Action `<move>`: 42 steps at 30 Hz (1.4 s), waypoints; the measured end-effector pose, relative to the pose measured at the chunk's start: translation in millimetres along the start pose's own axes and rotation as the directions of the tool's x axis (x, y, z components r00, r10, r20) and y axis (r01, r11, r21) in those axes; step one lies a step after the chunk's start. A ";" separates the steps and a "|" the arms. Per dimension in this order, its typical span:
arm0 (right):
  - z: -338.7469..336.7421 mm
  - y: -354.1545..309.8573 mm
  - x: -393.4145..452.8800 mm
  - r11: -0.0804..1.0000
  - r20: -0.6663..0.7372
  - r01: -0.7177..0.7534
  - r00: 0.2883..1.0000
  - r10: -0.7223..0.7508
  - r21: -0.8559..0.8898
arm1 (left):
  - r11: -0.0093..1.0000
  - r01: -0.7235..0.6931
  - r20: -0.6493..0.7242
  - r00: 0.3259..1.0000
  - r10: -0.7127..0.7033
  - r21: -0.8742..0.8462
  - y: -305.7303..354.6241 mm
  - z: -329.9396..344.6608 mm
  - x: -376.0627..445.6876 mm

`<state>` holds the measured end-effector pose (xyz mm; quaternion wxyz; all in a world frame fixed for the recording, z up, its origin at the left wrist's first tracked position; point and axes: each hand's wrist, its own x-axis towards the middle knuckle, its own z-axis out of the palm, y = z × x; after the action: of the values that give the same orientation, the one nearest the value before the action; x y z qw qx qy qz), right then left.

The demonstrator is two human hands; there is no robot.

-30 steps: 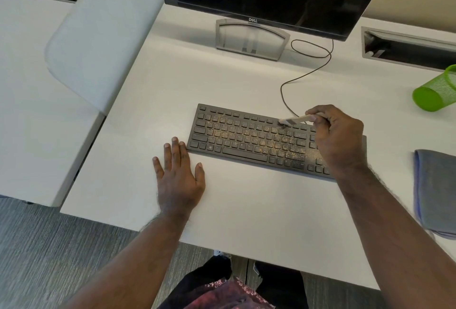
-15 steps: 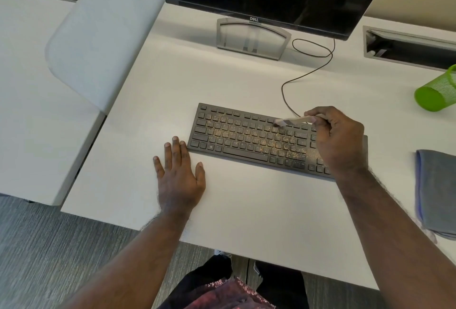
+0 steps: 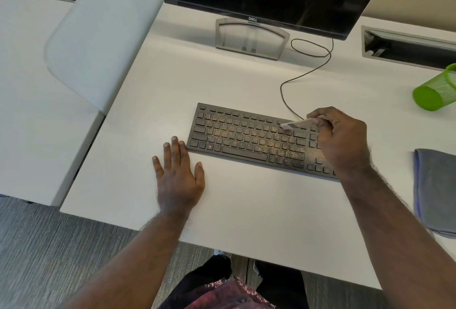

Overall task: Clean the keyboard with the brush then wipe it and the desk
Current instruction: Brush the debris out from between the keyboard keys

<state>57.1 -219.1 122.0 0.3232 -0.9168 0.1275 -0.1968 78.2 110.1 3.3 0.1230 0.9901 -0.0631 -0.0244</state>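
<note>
On the white desk [image 3: 246, 210] above grey carpet [image 3: 61, 247], the flat left hand [image 3: 179, 175] rests beside a crumb-dusted black keyboard [image 3: 246, 136], the right hand [image 3: 341, 141] grips a small white brush [image 3: 293, 124] on its upper keys, with a tipped green mesh cup [image 3: 435, 91] and folded grey cloth [image 3: 436, 190] rightward.

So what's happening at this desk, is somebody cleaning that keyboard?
Yes. A person's right hand grips a small pale brush with its tip on the upper right keys of the black keyboard, which is speckled with yellowish crumbs. The left hand rests flat on the white desk, its fingertips at the keyboard's front left corner. A folded grey cloth lies untouched at the right, so no wiping yet.
</note>
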 end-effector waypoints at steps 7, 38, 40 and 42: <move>-16.8 11.6 0.9 0.997 -0.090 -0.067 0.994 0.063 -0.045 | 1.000 0.001 0.010 1.000 -0.001 0.005 -0.2 0.2 0.3; 8.7 10.4 7.5 0.997 -0.130 -0.062 0.989 0.066 0.036 | 1.000 0.001 0.013 1.000 -0.001 0.009 -0.2 0.4 0.0; 8.9 9.1 10.4 0.997 -0.131 -0.066 0.989 0.070 0.030 | 1.000 0.000 0.020 1.000 -0.001 0.013 -0.1 0.5 -0.2; 6.5 7.8 14.5 0.997 -0.150 -0.072 0.986 0.076 0.026 | 1.000 0.001 0.023 1.000 -0.001 0.013 -0.3 0.0 -0.2</move>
<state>72.0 -226.8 116.4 0.3292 -0.8906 0.1835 -0.2546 78.1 110.4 3.3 0.1157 0.9906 -0.0640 -0.0354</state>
